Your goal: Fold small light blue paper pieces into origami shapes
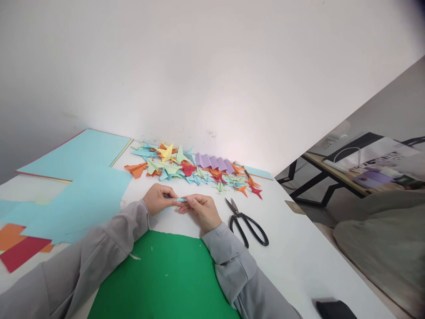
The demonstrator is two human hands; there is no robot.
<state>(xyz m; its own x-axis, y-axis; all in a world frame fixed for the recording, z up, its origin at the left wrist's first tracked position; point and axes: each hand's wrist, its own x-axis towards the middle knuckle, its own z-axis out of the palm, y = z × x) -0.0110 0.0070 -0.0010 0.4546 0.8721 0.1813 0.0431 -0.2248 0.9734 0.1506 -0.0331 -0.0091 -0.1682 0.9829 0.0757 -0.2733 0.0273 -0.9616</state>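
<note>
While the left hand (pixel 158 199) and right hand (pixel 202 212) pinch a small blue paper piece (pixel 181 200) between thumbs and fingers near the frame's centre, folded paper shapes (pixel 168 168) crowd the area just above – a purple pleated strip (pixel 214 163) among them. Scissors (pixel 238 214), blades parted, lie right of centre; blue sheets (pixel 96 195) cover the left – grey sleeves (pixel 232 259) partly hide the green sheet (pixel 162 274) at bottom centre.

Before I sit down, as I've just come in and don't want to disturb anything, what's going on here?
A person's left hand and right hand are pinching a small piece of blue paper between them. Folded paper shapes lie spread near the wall. The scissors lie slightly open to the right, unheld, and a green sheet lies nearest the person.
</note>
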